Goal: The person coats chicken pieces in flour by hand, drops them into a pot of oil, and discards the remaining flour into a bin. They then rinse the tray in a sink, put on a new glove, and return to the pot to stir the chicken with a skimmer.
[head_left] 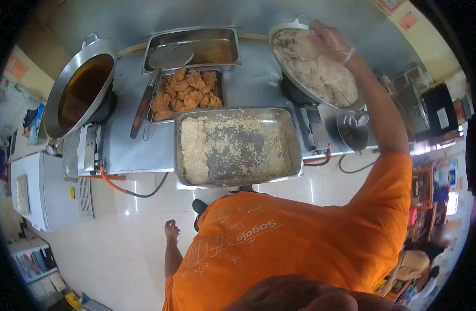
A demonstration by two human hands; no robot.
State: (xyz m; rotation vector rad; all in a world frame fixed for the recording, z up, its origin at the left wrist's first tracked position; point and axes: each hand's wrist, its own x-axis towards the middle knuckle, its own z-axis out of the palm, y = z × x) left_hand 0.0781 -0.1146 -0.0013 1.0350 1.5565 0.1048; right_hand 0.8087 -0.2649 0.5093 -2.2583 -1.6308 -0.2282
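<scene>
My right hand, in what looks like a thin clear glove, is over the far side of a wok of pale, foaming oil. Its fingers are bent together and point down; whatever they hold, if anything, blends into the foam. Down by my side hangs my left hand, its fingers curled in with nothing visible in them. A steel tray in front of me has crumbly flour coating heaped at its left end. Behind it, a smaller tray holds browned fried chicken.
Another wok with dark oil stands at the left. A skimmer rests across an oily steel pan. Gas burners with hoses line the counter's front. A small pot is at the right; a person sits behind.
</scene>
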